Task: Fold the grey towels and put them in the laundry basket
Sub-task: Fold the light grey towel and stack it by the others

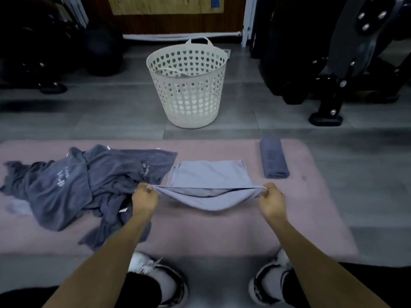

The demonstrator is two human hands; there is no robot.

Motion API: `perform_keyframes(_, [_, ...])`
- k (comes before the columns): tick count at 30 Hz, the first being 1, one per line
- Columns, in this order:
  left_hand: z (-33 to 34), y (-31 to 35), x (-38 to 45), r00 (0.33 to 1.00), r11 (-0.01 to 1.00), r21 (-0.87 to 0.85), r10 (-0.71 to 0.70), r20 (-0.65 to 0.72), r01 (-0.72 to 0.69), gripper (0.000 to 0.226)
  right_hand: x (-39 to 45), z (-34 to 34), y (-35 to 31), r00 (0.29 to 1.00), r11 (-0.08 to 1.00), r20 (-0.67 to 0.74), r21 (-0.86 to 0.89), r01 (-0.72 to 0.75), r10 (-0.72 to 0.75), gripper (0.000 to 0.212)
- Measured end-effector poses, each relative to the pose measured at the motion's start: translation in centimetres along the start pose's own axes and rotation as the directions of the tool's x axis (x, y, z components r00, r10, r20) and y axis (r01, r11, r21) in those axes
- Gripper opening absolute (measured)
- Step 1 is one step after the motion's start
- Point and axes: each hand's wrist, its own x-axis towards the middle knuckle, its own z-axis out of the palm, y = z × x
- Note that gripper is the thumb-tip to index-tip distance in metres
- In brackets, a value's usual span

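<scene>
The left hand (145, 197) and the right hand (271, 197) each pinch one near corner of a light grey towel (209, 174), fingers curled tight round the cloth and knuckles facing up. Between the hands the near edge is drawn out into a line running left to right, and a fold of cloth sags in a shallow belly just below that line. The rest of the towel lies flat beyond the hands on the pink mat (311, 207), already doubled into a squarish panel.

The sag suggests a thin, soft, light fabric with no stiffness of its own; it will probably hold a shape only while kept taut or laid flat. The corners look like the right places to hold, since gripping mid-edge would let the ends droop. The long axis of the held edge lies across the person's body, from hand to hand, and the panel's far edge points away toward the laundry basket (189, 103), which stands on the floor well beyond the hands.

Beside and partly beneath the left hand is a rumpled pile of dark grey towels (66, 187), unfolded. Beyond the right hand, slightly outward, a folded grey towel (274, 158) lies as a narrow bundle, its long axis pointing away from the person.
</scene>
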Motion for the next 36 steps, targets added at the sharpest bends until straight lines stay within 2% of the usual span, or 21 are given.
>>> perform_keyframes(5, [0.3,-3.4,-1.9,0.992,0.997,0.079,-0.036,0.124,0.026,0.026,-3.0,1.7,2.7,0.997,0.998,0.033,-0.023,-0.066,0.067,0.015])
perform_keyframes(10, [0.3,-5.2,-2.6,0.965,0.976,0.2,-0.134,0.225,0.089,0.027,-4.3,1.9,4.2,0.984,0.98,0.139,-0.181,-0.084,0.111,0.021])
perform_keyframes(12, [0.5,-5.9,-3.0,0.947,0.968,0.229,-0.165,0.275,0.102,0.023,-4.5,2.2,4.7,0.943,0.947,0.278,-0.306,-0.095,0.184,0.024])
perform_keyframes(14, [0.9,-6.4,-3.8,0.931,0.951,0.293,-0.19,0.313,0.095,0.024,-4.7,2.6,5.1,0.866,0.897,0.416,-0.435,-0.079,0.279,0.025])
perform_keyframes(17, [1.3,-5.9,-4.3,0.946,0.929,0.369,-0.131,0.296,0.013,0.031,-4.6,2.7,5.0,0.806,0.829,0.479,-0.559,-0.025,0.347,0.024])
perform_keyframes(19, [1.5,-4.9,-3.8,0.951,0.926,0.373,-0.059,0.303,-0.061,0.035,-4.0,2.9,4.4,0.815,0.848,0.494,-0.53,0.006,0.303,0.02])
perform_keyframes(23, [2.3,-2.2,-0.8,0.927,0.935,0.303,0.061,0.369,-0.182,0.02,-1.6,3.5,1.8,0.867,0.959,0.479,-0.282,0.005,0.136,0.02])
perform_keyframes(26, [2.8,-0.3,2.2,0.9,0.909,0.312,0.129,0.416,-0.275,0.011,0.8,4.3,-1.8,0.874,0.984,0.485,-0.167,0.056,0.033,0.016])
perform_keyframes(28, [3.0,0.6,4.5,0.881,0.886,0.335,0.146,0.451,-0.319,0.014,2.7,5.1,-4.1,0.875,0.987,0.484,-0.129,0.096,-0.022,0.016])
perform_keyframes(31, [3.8,0.9,8.6,0.824,0.798,0.408,0.183,0.537,-0.443,0.024,5.9,7.2,-6.7,0.861,0.978,0.5,-0.116,0.174,-0.094,0.015])
perform_keyframes(36, [6.6,0.2,15.9,0.719,0.616,0.51,0.137,0.681,-0.6,0.012,11.9,12.5,-8.5,0.814,0.933,0.559,-0.188,0.307,-0.155,0.015])
